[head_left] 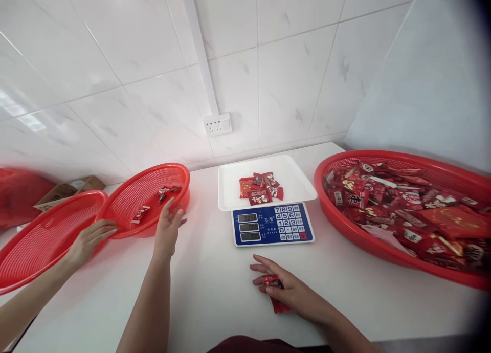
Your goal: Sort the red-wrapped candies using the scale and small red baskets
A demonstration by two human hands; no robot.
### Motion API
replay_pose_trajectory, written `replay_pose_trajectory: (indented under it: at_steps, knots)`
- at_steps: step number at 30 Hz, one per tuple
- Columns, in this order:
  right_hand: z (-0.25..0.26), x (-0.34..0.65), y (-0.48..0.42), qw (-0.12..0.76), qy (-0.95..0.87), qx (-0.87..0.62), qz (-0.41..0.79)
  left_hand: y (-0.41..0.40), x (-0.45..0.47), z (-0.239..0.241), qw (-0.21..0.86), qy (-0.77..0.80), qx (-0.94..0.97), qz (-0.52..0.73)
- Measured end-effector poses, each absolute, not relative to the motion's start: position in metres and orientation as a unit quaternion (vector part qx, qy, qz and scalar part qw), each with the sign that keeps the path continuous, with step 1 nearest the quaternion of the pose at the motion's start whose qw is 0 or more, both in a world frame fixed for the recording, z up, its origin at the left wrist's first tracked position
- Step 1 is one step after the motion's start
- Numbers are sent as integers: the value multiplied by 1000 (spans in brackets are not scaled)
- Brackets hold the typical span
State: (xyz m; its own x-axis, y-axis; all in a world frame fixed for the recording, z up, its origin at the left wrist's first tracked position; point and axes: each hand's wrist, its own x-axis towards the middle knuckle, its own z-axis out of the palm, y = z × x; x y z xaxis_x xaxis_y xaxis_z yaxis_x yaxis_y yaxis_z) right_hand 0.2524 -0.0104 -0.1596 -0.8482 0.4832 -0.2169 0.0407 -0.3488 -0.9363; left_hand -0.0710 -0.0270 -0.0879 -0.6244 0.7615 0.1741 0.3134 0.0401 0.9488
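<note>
Mainly, the grip looks loose: the right hand (284, 287) has its fingers curled round red packets (280, 306) low over the table (207, 296), so one could slip out. The left hand (168, 230), fingers spread and gripping nothing, is at the middle basket (132, 192); bumping the co-worker's hand (91, 239) could tip it. Middle basket: few sweets (140, 215). Left basket (49, 233) beside it. Right basket (326, 207): heaped packets. Scale tray (230, 184): small pile (261, 188), could slide if knocked.
</note>
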Motion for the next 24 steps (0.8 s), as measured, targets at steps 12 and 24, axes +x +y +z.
replay_pose_trajectory:
  at_steps: [12, 24]
  knots:
    - [-162, 252, -12, 147, -563, -244, 776, -54, -162, -72, -204, 870, 428, 134]
    - [-163, 254, -11, 143, -582, -237, 765, -74, -205, -74, -143, 963, 228, 30]
